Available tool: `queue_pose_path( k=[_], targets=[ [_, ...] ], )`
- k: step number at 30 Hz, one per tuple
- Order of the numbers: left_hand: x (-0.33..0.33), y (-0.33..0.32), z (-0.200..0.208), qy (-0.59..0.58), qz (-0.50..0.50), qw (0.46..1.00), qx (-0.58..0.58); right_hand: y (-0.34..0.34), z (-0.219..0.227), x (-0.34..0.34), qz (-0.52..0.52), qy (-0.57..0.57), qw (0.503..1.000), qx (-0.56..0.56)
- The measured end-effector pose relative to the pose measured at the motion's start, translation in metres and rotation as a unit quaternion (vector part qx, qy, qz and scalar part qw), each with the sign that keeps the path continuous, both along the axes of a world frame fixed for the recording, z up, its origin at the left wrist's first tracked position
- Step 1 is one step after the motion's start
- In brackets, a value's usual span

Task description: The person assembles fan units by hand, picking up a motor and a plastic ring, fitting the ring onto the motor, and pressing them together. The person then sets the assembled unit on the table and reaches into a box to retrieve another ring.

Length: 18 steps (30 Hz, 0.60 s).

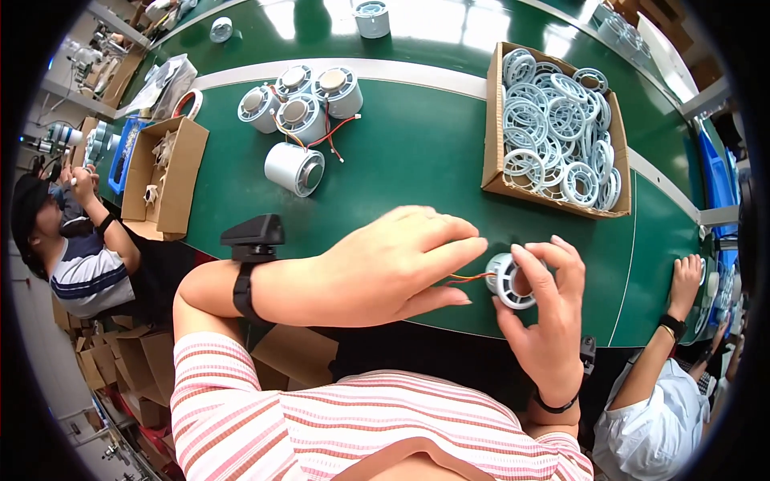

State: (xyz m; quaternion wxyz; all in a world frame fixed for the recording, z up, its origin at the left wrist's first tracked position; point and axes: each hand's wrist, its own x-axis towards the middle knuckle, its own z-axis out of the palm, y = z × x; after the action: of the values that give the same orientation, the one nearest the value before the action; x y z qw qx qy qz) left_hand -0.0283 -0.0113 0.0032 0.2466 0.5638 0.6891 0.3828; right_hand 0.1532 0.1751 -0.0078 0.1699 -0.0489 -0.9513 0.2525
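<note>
One cylinder [500, 276], axis tilted, ring [517, 304] rightward

On the worktable [417, 152], a carton [491, 120] containing rings [565, 120] stands at the right, toward the far side. Left of it, four cylinders [303, 127] stand grouped; a fifth cylinder [289, 167] lies on its side before them. Farther left is an open box [183, 178], with a tray [123, 156] just left of it. Nearer than the carton, a short cylinder [500, 274] sits in the right hand [553, 297], with the left hand [393, 268] just left of it.
</note>
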Motion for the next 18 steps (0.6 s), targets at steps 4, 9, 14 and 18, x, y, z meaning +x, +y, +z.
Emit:
queue_pose_path(
  k=[4,9,14,18],
  targets=[
    [-0.013,-0.043,0.029,0.404,0.108,0.906,-0.068,0.033,-0.001,0.017,-0.092,-0.019,0.994,0.047],
    [-0.040,-0.080,0.025,0.585,0.164,0.777,-0.166,0.076,0.005,0.017,-0.240,0.025,0.956,0.169],
    [-0.052,-0.080,0.015,0.562,0.142,0.793,-0.189,0.092,0.029,-0.025,-0.111,0.063,0.975,0.181],
    [-0.035,-0.050,0.018,0.414,0.108,0.900,-0.087,0.105,0.016,-0.083,0.004,0.064,0.992,0.112]
  ],
)
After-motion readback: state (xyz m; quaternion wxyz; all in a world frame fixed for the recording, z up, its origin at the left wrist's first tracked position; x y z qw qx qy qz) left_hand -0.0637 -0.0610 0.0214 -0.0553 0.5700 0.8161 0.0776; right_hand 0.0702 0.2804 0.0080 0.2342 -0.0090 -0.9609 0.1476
